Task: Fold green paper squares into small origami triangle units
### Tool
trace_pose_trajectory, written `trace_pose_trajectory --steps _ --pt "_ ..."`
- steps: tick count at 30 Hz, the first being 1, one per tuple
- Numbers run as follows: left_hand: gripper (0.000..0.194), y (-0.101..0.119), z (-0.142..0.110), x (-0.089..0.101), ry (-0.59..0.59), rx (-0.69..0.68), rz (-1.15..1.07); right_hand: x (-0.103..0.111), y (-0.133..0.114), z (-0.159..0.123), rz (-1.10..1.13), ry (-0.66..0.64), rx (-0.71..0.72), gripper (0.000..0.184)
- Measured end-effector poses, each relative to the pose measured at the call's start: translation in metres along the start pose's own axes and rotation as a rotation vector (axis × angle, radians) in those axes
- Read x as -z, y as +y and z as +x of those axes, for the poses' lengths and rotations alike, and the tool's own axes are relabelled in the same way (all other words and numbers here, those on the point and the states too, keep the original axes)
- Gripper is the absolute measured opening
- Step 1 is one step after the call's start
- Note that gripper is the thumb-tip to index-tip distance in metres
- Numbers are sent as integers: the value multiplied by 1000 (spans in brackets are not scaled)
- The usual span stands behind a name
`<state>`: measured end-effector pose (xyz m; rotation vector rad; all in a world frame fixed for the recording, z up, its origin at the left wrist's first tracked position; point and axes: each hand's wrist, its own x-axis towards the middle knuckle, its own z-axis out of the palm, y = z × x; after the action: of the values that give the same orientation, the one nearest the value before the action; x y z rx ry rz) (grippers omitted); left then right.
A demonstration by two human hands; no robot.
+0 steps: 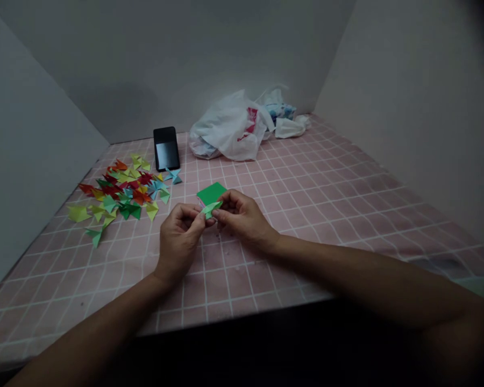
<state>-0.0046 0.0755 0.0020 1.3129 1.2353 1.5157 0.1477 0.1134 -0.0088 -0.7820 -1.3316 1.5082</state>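
Two bare forearms reach in from the near edge of a desk covered in pink, white-gridded material, with pale walls rising along its left and far sides. Near the middle of the desk [306,217], the left hand [180,242] and right hand [244,217] meet, fingertips almost touching. Between them is a folded pale green paper [211,209], a small, narrow piece. Each hand's grip is narrow: thumb and fingers pinch the paper from opposite sides, holding it clear of the desk. It looks light, thin and soft, likely to crease or bend under firm pressure and best held by its folded edges with the fingertips.

Just beyond the hands, a stack of square origami paper [212,193] lies on the desk with a deep green sheet on top, partly hidden behind the fingers. Toward the left edge, a loose heap of folded paper pieces [121,193] spreads across the desk in red, yellow, green and pale blue, many with pointed tips. Near the far edge, a black smartphone [166,149] stands tilted back, its screen facing the person. To its right, against the far wall [173,64], sits a crumpled white plastic bag [226,129] with a red mark, beside more white and blue crumpled material [284,118].
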Motion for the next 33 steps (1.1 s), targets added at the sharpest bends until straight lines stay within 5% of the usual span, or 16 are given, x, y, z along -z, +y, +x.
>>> trace_pose_trajectory --steps 7,15,33 --pt "21 -2 -2 2 -90 117 13 3 5 3 -108 41 46 15" --pt "25 6 3 8 -198 43 363 10 0 7 -251 51 60 8" --pt "20 -1 7 9 -158 201 40 7 4 4 -252 -102 45 3"
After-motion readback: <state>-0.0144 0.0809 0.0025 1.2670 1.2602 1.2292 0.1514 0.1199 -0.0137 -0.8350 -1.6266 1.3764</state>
